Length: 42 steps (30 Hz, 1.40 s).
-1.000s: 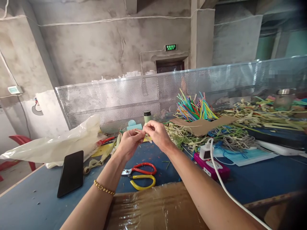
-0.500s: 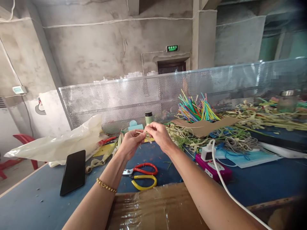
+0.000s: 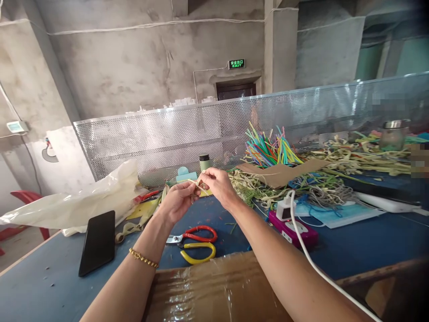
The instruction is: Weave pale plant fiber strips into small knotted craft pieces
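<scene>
My left hand (image 3: 178, 200) and my right hand (image 3: 217, 185) meet above the blue table, fingertips almost touching. Between them is a thin pale strip (image 3: 203, 189), like a piece of dried plant leaf, pinched by both hands. Its ends are partly hidden by my fingers. Below the hands lie scissors (image 3: 197, 243) with one red and one yellow handle. A flattened brown cardboard (image 3: 214, 290) with clear tape lies between my forearms.
A black phone (image 3: 97, 243) and a cream plastic bag (image 3: 110, 197) lie at left. At right are a purple power strip (image 3: 301, 235) with a charger and white cable, a blue face mask (image 3: 351, 214), tangled plant strips (image 3: 254, 190) and colourful pipe cleaners (image 3: 271, 147). A perforated metal panel (image 3: 161, 143) stands behind.
The view has shifted slightly, moving everything a little to the left. My fingers have shifted on the pale strip, and the left hand appears slightly more turned.
</scene>
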Each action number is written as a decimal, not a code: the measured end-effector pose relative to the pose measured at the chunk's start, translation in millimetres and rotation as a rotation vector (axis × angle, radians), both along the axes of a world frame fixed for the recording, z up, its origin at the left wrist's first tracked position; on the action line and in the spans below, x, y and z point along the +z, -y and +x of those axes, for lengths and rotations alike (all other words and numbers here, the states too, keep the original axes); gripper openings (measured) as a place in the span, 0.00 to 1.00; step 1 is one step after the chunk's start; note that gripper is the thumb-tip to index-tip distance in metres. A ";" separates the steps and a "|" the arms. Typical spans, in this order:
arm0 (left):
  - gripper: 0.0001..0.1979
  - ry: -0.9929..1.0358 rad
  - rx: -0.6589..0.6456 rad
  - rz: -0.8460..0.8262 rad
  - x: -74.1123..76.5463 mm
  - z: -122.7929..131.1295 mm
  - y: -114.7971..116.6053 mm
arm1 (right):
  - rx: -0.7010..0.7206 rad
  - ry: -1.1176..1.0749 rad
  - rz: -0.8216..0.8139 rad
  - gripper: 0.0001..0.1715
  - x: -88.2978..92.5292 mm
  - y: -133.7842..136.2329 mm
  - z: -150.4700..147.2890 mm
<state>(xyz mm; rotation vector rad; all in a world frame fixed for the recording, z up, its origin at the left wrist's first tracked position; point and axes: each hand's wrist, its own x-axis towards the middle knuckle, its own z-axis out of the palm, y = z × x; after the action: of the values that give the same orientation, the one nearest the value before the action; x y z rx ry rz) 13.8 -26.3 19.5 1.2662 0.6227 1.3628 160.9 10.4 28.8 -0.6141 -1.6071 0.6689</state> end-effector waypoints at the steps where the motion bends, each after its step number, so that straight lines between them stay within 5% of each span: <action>1: 0.07 -0.041 0.033 0.039 -0.4 0.8 0.2 | -0.061 0.034 0.031 0.13 0.4 -2.1 2.2; 5: 0.07 -0.204 0.114 0.144 -2.3 4.4 0.7 | -0.210 0.201 0.208 0.14 3.5 -5.0 9.6; 11: 0.07 -0.234 0.052 0.098 -0.9 2.0 3.6 | 0.062 0.267 0.059 0.07 2.0 -4.0 11.5; 20: 0.11 -0.081 -0.006 -0.015 -0.6 4.2 4.1 | 0.150 0.149 -0.045 0.09 4.2 -2.4 13.4; 30: 0.09 -0.072 -0.020 -0.073 3.0 3.4 6.0 | -0.074 0.190 0.030 0.09 1.2 7.0 -1.6; 42: 0.05 -0.043 -0.060 -0.048 1.7 4.5 4.9 | -0.009 0.044 -0.010 0.13 -0.9 -0.4 -0.6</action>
<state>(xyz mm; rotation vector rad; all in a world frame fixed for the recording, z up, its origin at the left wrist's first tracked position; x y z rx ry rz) 18.3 -31.3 21.2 1.2683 0.6386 1.2666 160.3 10.8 28.0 -0.6470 -1.6419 0.6613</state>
